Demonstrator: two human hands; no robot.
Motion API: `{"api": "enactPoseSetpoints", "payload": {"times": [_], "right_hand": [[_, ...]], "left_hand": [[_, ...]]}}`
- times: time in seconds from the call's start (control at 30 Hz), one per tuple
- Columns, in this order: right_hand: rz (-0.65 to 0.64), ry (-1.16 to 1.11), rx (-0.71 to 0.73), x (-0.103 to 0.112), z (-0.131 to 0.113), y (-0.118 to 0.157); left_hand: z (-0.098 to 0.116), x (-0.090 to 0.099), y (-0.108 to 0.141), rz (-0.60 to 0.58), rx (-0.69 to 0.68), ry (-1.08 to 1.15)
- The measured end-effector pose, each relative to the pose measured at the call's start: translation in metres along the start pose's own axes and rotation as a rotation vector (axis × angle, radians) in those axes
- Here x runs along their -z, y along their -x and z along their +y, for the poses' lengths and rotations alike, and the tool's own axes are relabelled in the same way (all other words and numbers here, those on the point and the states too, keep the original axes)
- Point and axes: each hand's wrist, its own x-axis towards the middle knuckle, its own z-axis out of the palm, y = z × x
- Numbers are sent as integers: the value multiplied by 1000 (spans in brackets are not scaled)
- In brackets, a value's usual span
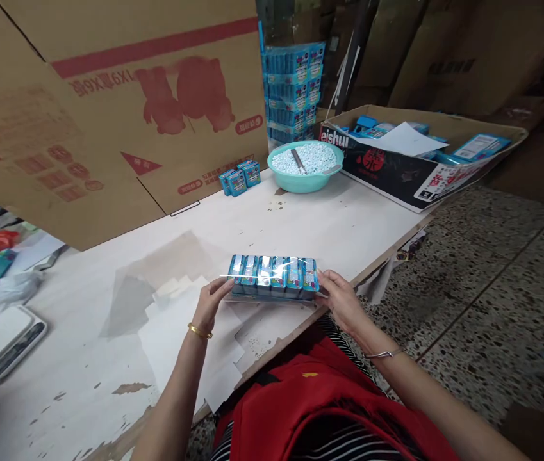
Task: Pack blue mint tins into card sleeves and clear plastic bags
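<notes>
Head view: one clear-wrapped pack of six blue boxes [273, 278], set in a row, held level near the close edge of a white worktable [295, 230]; whether the table is touched by it cannot be told. Left hand [213, 299], gold bangle at the wrist: partly curled, the pack's left end pinched between thumb and fingers. Right hand [341, 298], silver-toned bangle at the wrist: half closed, the pack's right end gripped by the fingertips. White paper sheets [180, 352], loosely overlapped, are laid beneath and beside the left forearm. Beyond the pack: one turquoise basin [305, 189], filled with small pale pellets [279, 158], a dark strip [299, 161] laid on top; one group of small blue boxes [238, 184], placed before a large cardboard carton [108, 153]. Behind the basin, wrapped packs [291, 89] are stacked in tiers. Right of the basin: one open carton [382, 163], loaded with blue packages.
</notes>
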Motion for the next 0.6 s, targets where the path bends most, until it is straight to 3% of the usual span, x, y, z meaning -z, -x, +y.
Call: {"api": "enactPoseSetpoints", "payload": {"times": [0.2, 0.33, 0.47, 0.6], "right_hand": [[-25, 69, -2, 4, 1, -3], [70, 184, 103, 2, 1, -7], [79, 269, 192, 9, -5, -11], [28, 270, 208, 23, -23, -6]], "left_hand": [[3, 5, -1, -25, 82, -38], [5, 7, -17, 177, 65, -82], [19, -11, -31, 339, -29, -120], [33, -31, 0, 337, -57, -32]]}}
